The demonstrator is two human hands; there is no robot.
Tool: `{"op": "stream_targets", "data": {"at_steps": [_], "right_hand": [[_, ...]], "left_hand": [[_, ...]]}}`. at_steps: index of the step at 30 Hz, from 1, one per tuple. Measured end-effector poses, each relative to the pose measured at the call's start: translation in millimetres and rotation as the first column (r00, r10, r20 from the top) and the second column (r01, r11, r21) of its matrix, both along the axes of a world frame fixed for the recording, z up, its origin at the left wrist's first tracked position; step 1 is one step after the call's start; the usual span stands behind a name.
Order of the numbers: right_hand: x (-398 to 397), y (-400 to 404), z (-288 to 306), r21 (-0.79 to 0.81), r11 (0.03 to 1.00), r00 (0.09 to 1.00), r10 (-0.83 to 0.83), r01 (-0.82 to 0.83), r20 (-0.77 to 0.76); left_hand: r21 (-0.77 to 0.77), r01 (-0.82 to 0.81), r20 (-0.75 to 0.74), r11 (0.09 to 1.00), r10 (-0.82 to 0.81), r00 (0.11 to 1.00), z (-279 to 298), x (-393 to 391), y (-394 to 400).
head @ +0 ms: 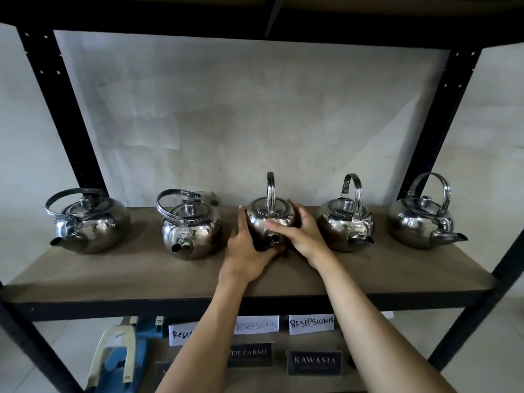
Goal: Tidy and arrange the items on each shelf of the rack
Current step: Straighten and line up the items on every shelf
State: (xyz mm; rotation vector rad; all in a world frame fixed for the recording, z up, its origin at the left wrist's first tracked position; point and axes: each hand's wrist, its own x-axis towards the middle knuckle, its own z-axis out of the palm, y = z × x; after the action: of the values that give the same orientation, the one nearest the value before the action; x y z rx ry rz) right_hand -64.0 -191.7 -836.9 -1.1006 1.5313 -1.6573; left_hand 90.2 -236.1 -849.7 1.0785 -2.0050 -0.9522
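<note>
Steel kettles, five in a row on the brown shelf [85, 279] of the black rack [65, 109]. Middle kettle [270, 214] sits mid-shelf, spout toward camera, handle upright. Left hand [246, 251] cups its left side and lower front, fingers curled round the body. Right hand [300, 234] wraps the right side, thumb across the front above the spout. Both grip the belly, not the handle.

Handling guess: polished round steel, rigid, slippery under bare palms, probably light if empty; cannot tell contents. Lid loose-looking, may rattle or tip if tilted. Two-palm hold is good for sliding or turning in place; for lifting, the upright handle is safer. Neighbours, left kettle [191, 231] and right kettle [346, 225], stand near, so swing of spout could knock them. Name cards [311, 324] sit on lower shelf.
</note>
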Motion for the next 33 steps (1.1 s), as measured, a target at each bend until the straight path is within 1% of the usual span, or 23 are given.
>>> {"op": "stream_targets", "data": {"at_steps": [4,9,12,14,16,18,21,23,24,25,27,28,29,31,33], "right_hand": [[1,1,-1,0.006,1.000,1.000,-0.001,0.001,-0.012],[8,8,8,0.053,0.998,0.997,-0.013,0.017,-0.073],[15,19,10,0.049,0.997,0.989,-0.046,0.053,-0.139],[20,30,10,0.016,0.994,0.970,-0.102,0.108,-0.221],[24,46,9,-0.056,0.983,0.924,-0.181,0.172,-0.337],[32,65,6,-0.145,0.968,0.867,-0.249,0.206,-0.431],[50,96,-3,-0.253,0.942,0.811,-0.322,0.222,-0.488],[62,117,-11,-0.279,0.936,0.781,-0.336,0.215,-0.526],[66,127,-17,-0.274,0.936,0.766,-0.339,0.219,-0.546],[70,134,-23,-0.247,0.943,0.756,-0.328,0.223,-0.567],[77,148,-32,-0.124,0.969,0.740,-0.243,0.214,-0.628],[81,152,-36,-0.070,0.978,0.715,-0.193,0.199,-0.672],[84,153,-40,-0.044,0.982,0.678,-0.157,0.182,-0.718],[92,146,-42,-0.048,0.990,0.603,-0.118,0.131,-0.789],[102,130,-36,-0.022,0.997,0.555,-0.063,0.081,-0.830]], "left_hand": [[0.008,0.009,0.009,1.000,-0.009,1.000,3,1,1],[0.016,0.009,0.012,1.000,-0.009,1.000,6,5,5],[0.015,0.021,0.038,1.000,-0.021,0.999,8,10,10],[0.005,0.029,0.090,1.000,-0.030,0.996,10,18,19],[-0.055,0.018,0.158,0.998,-0.009,0.987,8,29,33],[-0.147,-0.002,0.216,0.989,0.034,0.976,5,44,53],[-0.318,-0.025,0.258,0.948,0.112,0.960,-7,70,81],[-0.423,-0.043,0.273,0.905,0.173,0.946,-15,90,93],[-0.447,-0.065,0.281,0.892,0.209,0.937,-18,100,96],[-0.457,-0.087,0.292,0.885,0.241,0.926,-20,109,95],[-0.465,-0.126,0.331,0.876,0.304,0.893,-21,130,93],[-0.469,-0.149,0.347,0.871,0.337,0.875,-22,140,89],[-0.474,-0.171,0.359,0.864,0.367,0.858,-22,150,84],[-0.492,-0.208,0.381,0.845,0.424,0.822,-23,167,73],[-0.500,-0.212,0.412,0.839,0.446,0.794,-25,176,66]]}}
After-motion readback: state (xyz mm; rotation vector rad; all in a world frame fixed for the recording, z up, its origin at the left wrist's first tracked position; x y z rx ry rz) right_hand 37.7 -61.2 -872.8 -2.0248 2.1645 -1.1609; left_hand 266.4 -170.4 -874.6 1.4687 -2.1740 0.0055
